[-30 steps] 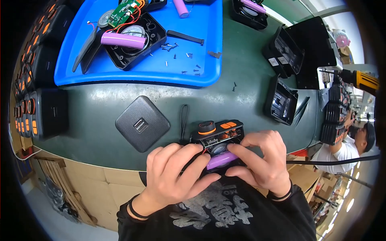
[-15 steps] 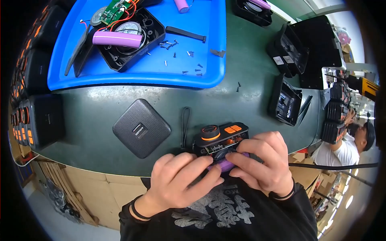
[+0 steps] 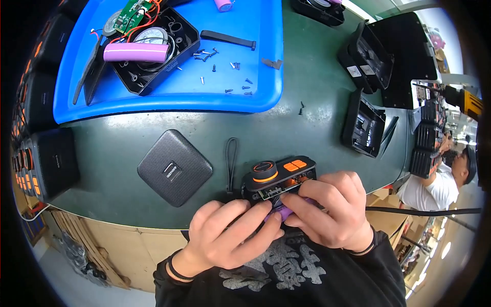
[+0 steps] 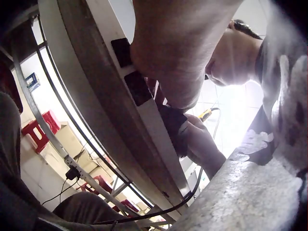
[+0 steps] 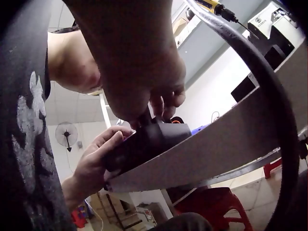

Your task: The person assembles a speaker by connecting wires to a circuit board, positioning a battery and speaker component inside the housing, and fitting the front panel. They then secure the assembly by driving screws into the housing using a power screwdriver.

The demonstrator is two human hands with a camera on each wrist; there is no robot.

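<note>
A small black speaker (image 3: 280, 179) stands opened at the table's near edge in the head view, its top panel carrying an orange-ringed knob (image 3: 264, 171) and orange buttons (image 3: 295, 165). A circuit board shows in its open side. At that opening lies a purple cylindrical battery (image 3: 287, 210), partly covered by fingers. My left hand (image 3: 225, 235) grips the left part of the speaker, its fingertips reaching the battery's end. With curled fingers and thumb, my right hand (image 3: 337, 210) holds the battery at the opening. The right wrist view shows the black housing (image 5: 144, 144) between both hands.
A blue tray (image 3: 169, 106) behind holds another opened speaker (image 3: 189, 38), a second purple battery (image 3: 135, 52) and several screws. A square grille cover (image 3: 175, 168) and wrist strap (image 3: 231, 158) lie nearby. Black housings (image 3: 364, 125) stand right, finished speakers (image 3: 51, 158) left.
The purple battery has gone further in under my fingers and shows less. My left fingers have shifted right across its end, and my right fingertips have drawn closer to them.
</note>
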